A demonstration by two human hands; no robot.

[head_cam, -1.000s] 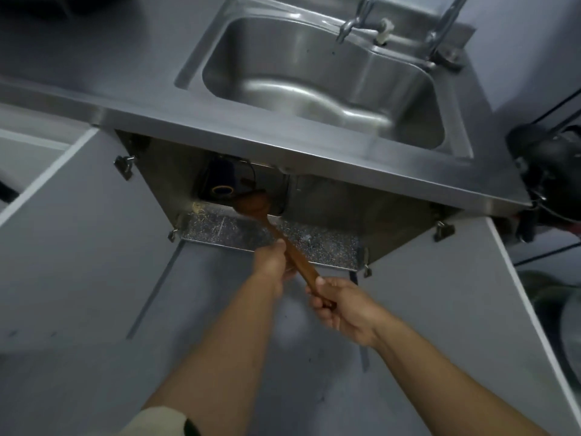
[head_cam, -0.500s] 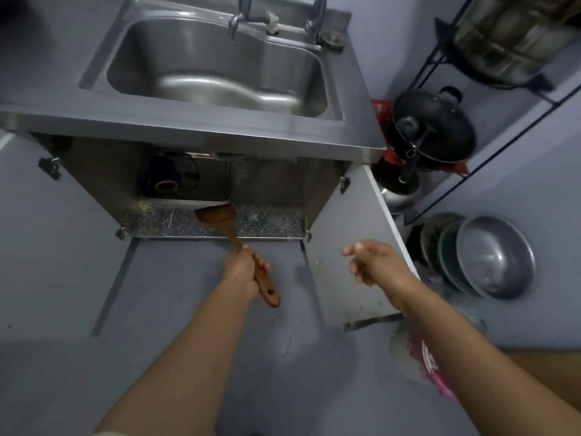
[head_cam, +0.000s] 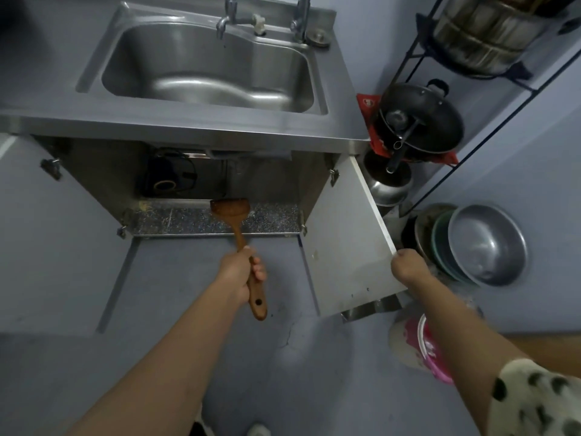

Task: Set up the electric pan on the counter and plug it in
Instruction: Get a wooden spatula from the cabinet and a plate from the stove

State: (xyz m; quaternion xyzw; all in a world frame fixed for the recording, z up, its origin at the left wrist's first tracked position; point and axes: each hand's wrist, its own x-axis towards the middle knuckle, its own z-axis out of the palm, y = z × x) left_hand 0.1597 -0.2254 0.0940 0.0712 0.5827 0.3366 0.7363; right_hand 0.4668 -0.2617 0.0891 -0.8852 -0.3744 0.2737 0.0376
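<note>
Left hand (head_cam: 239, 273) is closed round the handle of a wooden spatula (head_cam: 231, 209); the blade is pointed away, over the front lip of the cabinet floor (head_cam: 188, 220), and the butt of the handle sticks out below the fist. Right hand (head_cam: 408, 265) is hooked over the outer edge of the right cabinet door (head_cam: 342, 240); the fingertips are hidden behind the panel, so the grip is read as a curl round the edge. That door is swung wide open; the left door (head_cam: 63, 247) is open too.

Step in hand, as judged: retrieval from the under-sink cabinet, not yet setup. The electric pan cannot be identified for certain; the likeliest candidate is the dark corded unit (head_cam: 165, 177) at the back left of the cabinet, with a cable looped on top. It is well clear of both hands; nothing has been placed on the counter (head_cam: 188, 127) yet.

Further back, the sink (head_cam: 141, 58) is seen with its tap (head_cam: 224, 22) above. To the right, a black lidded pan (head_cam: 421, 118) is racked and steel bowls (head_cam: 487, 243) are stacked on the floor; no cord is seen on either.

Next move, as judged: the spatula should be put down to free a hand; the unit should be lifted out with its cable kept from snagging, then set on flat counter beside the sink. No socket is in view; one must be found first.
</note>
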